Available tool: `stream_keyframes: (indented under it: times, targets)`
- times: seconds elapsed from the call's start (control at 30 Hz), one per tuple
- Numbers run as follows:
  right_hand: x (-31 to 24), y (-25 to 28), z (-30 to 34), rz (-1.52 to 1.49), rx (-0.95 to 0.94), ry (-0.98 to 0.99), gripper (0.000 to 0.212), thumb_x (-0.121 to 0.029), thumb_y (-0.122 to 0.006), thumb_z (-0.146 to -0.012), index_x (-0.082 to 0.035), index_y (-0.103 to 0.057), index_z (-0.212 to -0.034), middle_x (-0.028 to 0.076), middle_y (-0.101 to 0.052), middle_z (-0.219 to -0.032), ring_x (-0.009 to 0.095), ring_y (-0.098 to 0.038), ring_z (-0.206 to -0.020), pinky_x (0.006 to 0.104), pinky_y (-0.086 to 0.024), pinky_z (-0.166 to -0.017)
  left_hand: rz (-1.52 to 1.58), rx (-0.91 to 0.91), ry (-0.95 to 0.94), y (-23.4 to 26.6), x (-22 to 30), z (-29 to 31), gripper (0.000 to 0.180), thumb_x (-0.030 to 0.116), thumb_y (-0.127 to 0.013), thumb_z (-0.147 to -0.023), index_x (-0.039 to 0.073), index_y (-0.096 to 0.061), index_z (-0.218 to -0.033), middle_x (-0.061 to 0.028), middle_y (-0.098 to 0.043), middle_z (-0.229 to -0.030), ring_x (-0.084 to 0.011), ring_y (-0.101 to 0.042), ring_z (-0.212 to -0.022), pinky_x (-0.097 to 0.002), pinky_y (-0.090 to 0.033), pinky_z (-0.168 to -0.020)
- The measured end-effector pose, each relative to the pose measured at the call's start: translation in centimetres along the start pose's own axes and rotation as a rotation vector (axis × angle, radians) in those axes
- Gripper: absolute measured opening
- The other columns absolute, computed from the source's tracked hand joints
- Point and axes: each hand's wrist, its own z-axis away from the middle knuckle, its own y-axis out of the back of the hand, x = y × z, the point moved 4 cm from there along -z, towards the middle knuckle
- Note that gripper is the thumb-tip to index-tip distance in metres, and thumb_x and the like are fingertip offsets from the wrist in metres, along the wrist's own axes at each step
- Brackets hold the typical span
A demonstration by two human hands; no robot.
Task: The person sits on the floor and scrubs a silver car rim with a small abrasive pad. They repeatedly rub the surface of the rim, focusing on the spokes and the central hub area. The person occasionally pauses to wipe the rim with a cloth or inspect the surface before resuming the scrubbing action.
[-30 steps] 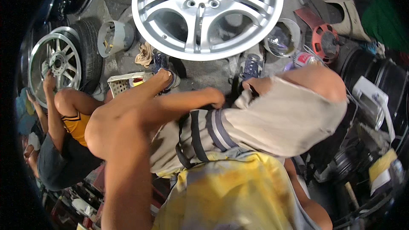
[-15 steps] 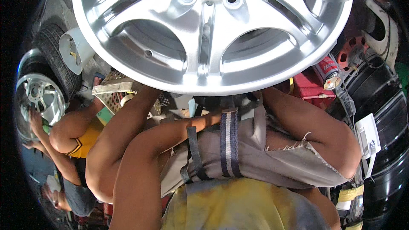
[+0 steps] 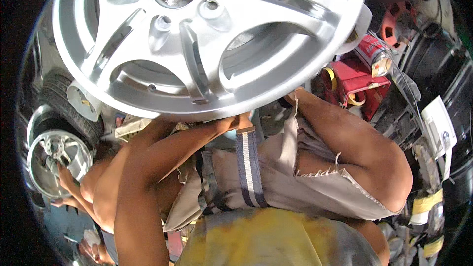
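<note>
A large silver alloy wheel rim [image 3: 204, 34], with thick spokes, a round center hole and bolt holes, fills the upper part of the view in front of me. From the lower left my left forearm bends in toward the rim's lower edge. My left hand [image 3: 240, 121] is at that edge, close to the end of a striped blue and white belt [image 3: 250, 170] hanging over my grey shorts. Its fingers are hidden behind the rim, so I can't make out what they hold. My right hand does not show in the view.
On the left, another person's hand [image 3: 64, 180] is at a second silver wheel [image 3: 37, 167], beside a black tire [image 3: 64, 99]. To the right are a red box [image 3: 345, 76], a red can [image 3: 369, 49], shiny black curved panels [image 3: 443, 113] and a white card [image 3: 437, 123].
The large rim has shifted left in the view and turned, its center hole now lower and farther left. More of my left hand shows below its edge. The surroundings have shifted too.
</note>
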Motion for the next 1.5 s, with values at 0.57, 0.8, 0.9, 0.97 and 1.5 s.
stream_keyframes:
  times: [0.57,0.8,0.9,0.97,1.5]
  targets:
    - [0.1,-4.7,5.5,-0.022,0.177,0.018,0.032,-0.028,-0.079,-0.088,-0.001,-0.066,-0.099,0.019,-0.074,-0.093,0.03,-0.073,-0.09,0.0414,-0.056,-0.072,-0.716,0.277,0.013,-1.4,2.9,0.7,0.074,0.032,-0.078,-0.079,-0.009,-0.053,-0.135,-0.0278,-0.069,-0.121,-0.0394,-0.069,-0.114,-0.0458,-0.056,-0.095]
    - [2.9,-10.7,7.6,-0.133,0.167,-0.067,0.031,-0.027,-0.08,-0.088,-0.001,-0.066,-0.098,0.019,-0.075,-0.093,0.028,-0.073,-0.089,0.04,-0.056,-0.071,-0.675,0.389,-0.062,-0.5,5.0,12.6,0.048,0.034,-0.07,-0.095,-0.004,-0.058,-0.122,-0.0313,-0.068,-0.113,-0.0471,-0.064,-0.113,-0.0515,-0.052,-0.096]
    - [6.2,-13.8,9.4,-0.248,0.196,-0.15,0.031,-0.026,-0.08,-0.088,0.0,-0.067,-0.098,0.019,-0.075,-0.094,0.027,-0.074,-0.089,0.0394,-0.057,-0.071,-0.709,0.452,-0.171,-0.1,4.9,16.0,0.043,0.03,-0.069,-0.094,-0.002,-0.062,-0.122,-0.0277,-0.071,-0.109,-0.0459,-0.067,-0.108,-0.0514,-0.055,-0.092]
    - [8.6,-15.1,11.3,-0.413,0.257,-0.214,0.031,-0.026,-0.08,-0.088,0.0,-0.067,-0.098,0.018,-0.075,-0.094,0.027,-0.074,-0.089,0.039,-0.057,-0.071,-0.718,0.442,-0.356,0.5,5.1,19.0,0.04,0.03,-0.069,-0.094,-0.001,-0.064,-0.12,-0.0268,-0.071,-0.108,-0.0437,-0.067,-0.108,-0.0512,-0.054,-0.092]
    - [10.1,0.7,18.8,-1.725,0.367,-0.104,0.031,-0.024,-0.062,-0.105,0.002,-0.067,-0.121,0.007,-0.071,-0.104,0.012,-0.068,-0.089,0.0273,-0.053,-0.08,-0.703,0.98,-0.331,6.7,21.6,31.7,0.045,0.035,-0.063,-0.104,-0.007,-0.068,-0.115,-0.0149,-0.074,-0.108,-0.0202,-0.068,-0.101,-0.0339,-0.052,-0.093]
